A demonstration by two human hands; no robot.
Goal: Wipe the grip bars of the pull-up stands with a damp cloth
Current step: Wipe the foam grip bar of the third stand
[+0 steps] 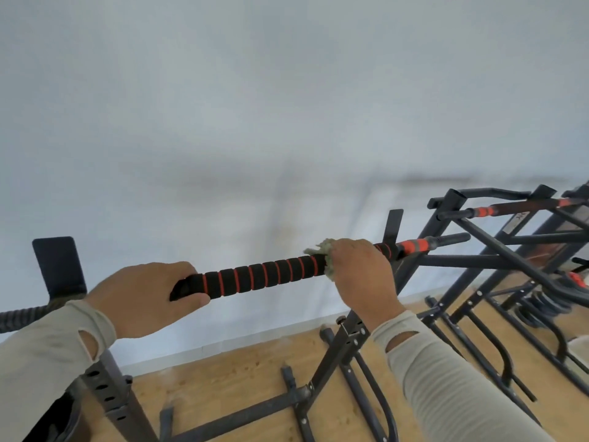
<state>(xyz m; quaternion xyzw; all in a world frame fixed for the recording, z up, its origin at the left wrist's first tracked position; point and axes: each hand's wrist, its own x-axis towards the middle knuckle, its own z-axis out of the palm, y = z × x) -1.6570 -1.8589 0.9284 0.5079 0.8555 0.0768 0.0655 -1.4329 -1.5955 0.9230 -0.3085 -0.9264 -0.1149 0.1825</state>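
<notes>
Foam-covered grip bar (261,277): left hand (146,298) grips it, right hand (360,272) clutches one cloth (318,247) around it.

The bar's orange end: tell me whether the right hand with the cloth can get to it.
Probably yes. The right hand holds the cloth on the bar just short of the orange end; only an upright bracket stands between them, so the hand may have to lift over it.

hands 2 (143,298) | cloth 1 (318,247) | pull-up stands 2 (344,339)
</notes>
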